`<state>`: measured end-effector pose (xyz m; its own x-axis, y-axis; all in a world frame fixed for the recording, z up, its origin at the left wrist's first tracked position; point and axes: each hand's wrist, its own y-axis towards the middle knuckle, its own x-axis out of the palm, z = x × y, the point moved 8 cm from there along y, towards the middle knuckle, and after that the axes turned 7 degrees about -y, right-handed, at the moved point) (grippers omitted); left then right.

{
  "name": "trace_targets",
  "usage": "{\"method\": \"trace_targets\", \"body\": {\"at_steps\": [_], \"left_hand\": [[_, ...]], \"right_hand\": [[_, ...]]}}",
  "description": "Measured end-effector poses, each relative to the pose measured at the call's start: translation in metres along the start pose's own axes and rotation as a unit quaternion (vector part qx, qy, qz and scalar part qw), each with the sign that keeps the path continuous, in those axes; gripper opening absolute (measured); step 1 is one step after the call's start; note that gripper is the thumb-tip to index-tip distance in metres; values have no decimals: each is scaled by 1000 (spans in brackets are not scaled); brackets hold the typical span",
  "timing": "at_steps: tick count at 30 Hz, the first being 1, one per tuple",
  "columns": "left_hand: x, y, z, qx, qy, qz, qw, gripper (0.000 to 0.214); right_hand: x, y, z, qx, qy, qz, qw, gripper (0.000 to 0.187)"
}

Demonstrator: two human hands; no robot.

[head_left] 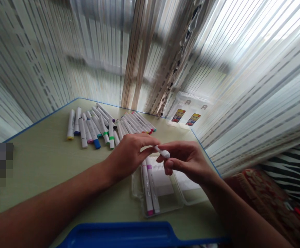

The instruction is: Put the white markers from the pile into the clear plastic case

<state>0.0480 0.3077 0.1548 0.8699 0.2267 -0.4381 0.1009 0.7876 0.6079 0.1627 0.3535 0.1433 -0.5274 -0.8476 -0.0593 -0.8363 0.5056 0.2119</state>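
Note:
My left hand [130, 155] and my right hand [185, 160] meet above the table, both pinching one white marker [162, 151] between their fingertips. Just below them sits a clear plastic case [165, 203] with two pink-tipped markers [149, 189] lying in its left side. Farther back, a spread of several white markers with coloured ends [106, 127] lies on the pale green table [43, 162].
A blue plastic tray [124, 236] sits at the near edge. Striped curtains surround the table on the left, back and right. Two small packets with yellow labels [186, 119] lie at the far right corner. A zebra-patterned cloth [295, 172] is to the right.

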Motion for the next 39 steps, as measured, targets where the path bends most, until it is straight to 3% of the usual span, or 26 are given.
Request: {"method": "trace_targets", "body": {"at_steps": [17, 39], "left_hand": [[13, -2, 7, -27, -51, -75, 996, 20], [14, -2, 8, -17, -50, -78, 996, 19]], "right_hand": [[6, -4, -5, 12, 24, -15, 1000, 31], [2, -5, -2, 22, 2, -8, 1000, 28]]}}
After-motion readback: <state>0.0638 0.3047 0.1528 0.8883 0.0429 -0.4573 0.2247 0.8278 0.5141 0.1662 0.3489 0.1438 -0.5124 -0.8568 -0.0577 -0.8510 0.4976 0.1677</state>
